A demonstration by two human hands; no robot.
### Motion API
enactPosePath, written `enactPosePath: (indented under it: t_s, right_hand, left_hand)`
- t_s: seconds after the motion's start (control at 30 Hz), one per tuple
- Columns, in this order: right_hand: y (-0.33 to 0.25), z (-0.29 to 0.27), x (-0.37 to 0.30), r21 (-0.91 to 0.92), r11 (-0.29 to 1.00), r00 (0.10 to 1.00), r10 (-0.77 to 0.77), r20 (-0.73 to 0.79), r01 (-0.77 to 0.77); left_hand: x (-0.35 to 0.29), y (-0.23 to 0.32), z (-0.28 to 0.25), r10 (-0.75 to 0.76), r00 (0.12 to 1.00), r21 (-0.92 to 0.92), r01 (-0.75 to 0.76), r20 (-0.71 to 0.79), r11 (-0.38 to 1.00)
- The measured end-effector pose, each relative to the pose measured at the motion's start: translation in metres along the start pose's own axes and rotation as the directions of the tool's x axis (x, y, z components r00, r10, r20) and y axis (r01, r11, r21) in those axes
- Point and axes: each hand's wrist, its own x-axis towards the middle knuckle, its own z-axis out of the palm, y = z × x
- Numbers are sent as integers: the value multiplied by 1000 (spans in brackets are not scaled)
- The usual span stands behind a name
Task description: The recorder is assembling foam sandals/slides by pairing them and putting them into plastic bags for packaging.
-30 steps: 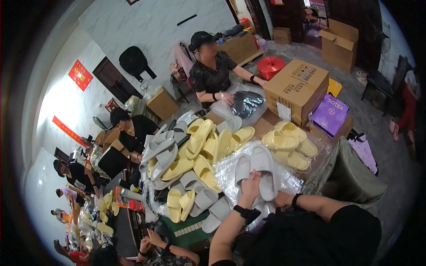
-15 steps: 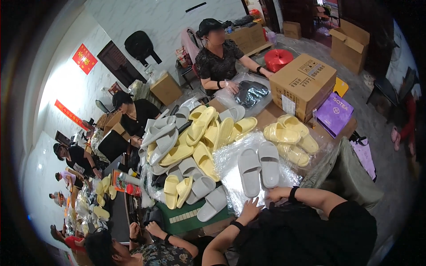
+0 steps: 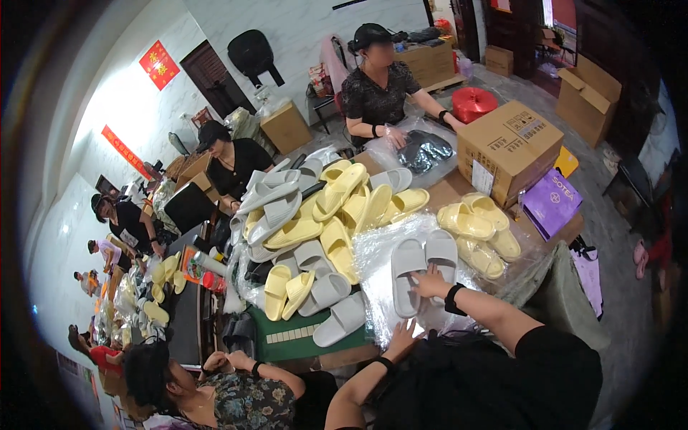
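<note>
A pair of grey slide slippers point(image 3: 408, 259) lies side by side on a stack of clear plastic bags point(image 3: 374, 276) in front of me. My right hand point(image 3: 431, 284) is over the pair, its fingers stretched out and touching the slippers near the straps. By the near edge of the bags rests my left hand point(image 3: 401, 340), fingers spread, holding nothing. A single grey slipper point(image 3: 340, 322) is left of the bags, partly on a green mat point(image 3: 287, 350). To the right are yellow slippers point(image 3: 469, 223) wrapped in clear plastic.
Yellow and grey slippers point(image 3: 338, 247) are heaped on the left. A cardboard box point(image 3: 510, 147) and a purple bag point(image 3: 550, 204) stand far right. Across the table, a person point(image 3: 380, 93) handles bagged black slippers point(image 3: 424, 149). Another person point(image 3: 244, 390) sits at my left.
My right hand has moved from the near edge of the bags up onto the grey pair. My left hand stays about where it was. The whole view has shifted slightly.
</note>
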Motion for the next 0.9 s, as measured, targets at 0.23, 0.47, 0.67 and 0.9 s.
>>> enactPosePath:
  t_s: [0.23,0.47,0.67,0.9]
  right_hand:
    - [2,-3,10,47,998,996,52,-67,-49]
    - [18,3,-3,271,958,952,-4,-307,91]
    - [22,-3,-42,411,823,847,-148,-511,393]
    - [51,-19,-83,809,514,949,-31,-314,285]
  left_hand:
    - [0,-4,5,31,996,206,-49,89,977]
    - [-7,10,-17,5,999,115,-9,38,993]
    - [-9,2,2,-58,964,210,116,-261,971]
    - [-2,5,-19,-222,969,104,233,-109,967]
